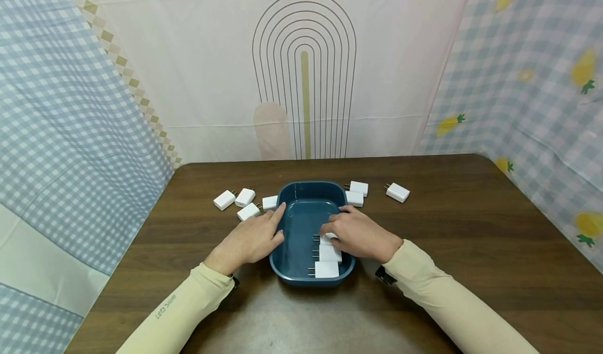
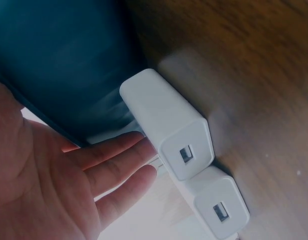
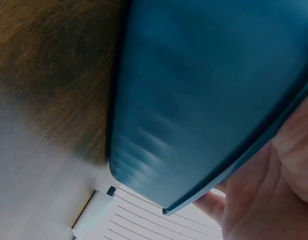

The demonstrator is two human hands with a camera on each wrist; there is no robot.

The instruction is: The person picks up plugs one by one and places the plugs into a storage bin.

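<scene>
In the head view a dark blue tray sits between my hands. My right hand reaches over its right rim, fingers bent down and pinching a white USB charger plug, which they partly cover. Two more white plugs lie below it along the tray's right side, prongs to the left. My left hand rests at the left rim with its index finger extended. In the left wrist view its fingers are fairly straight beside loose plugs. The right wrist view shows the tray's outer wall.
Left of the tray, several white plugs lie on the brown wooden table. Two others stand close by its upper right edge, and one plug lies farther right. A patterned cloth hangs behind the table.
</scene>
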